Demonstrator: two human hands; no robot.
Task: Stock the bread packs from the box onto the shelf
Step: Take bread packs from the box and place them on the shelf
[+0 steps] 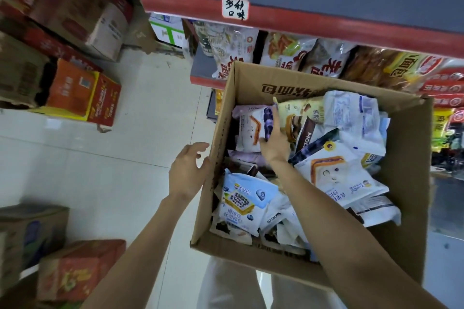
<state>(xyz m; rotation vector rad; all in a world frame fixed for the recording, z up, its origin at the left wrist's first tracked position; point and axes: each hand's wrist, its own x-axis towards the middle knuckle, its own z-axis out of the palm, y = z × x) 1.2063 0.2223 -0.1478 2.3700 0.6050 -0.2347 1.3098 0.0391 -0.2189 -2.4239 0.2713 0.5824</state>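
The right hand [272,140] reaches down into the cardboard box [406,158]. Its fingers lie flat along a white and purple bread pack [251,128], and the thumb sits under the pack's lower edge. The grip looks like a loose pinch just starting, but the blur makes it hard to be sure the pack is really held. The left hand [188,170] is open, with fingers spread, and its thumb side touches the box's left wall to keep it steady.

The pack is light and puffy, with soft bread and air inside. The plastic wrap is smooth and a bit slippery, and it crinkles. Squeezing hard would squash the bread, so I would take it by a side edge or by the flat sealed end, with a soft hold.

The box is full of more packs, all jumbled. A blue and white pack [241,200] near the front reads "XianDu". A brown and cream pack [301,123] shows the letters "MOL". A white pack with a toast face [331,173] lies on the right.

The shelf [326,17] stands just behind the box, with a red edge. A small white label [235,9] on it reads "多种口味". Below it hang bags of bread [324,63] with big red words, one showing "面包".
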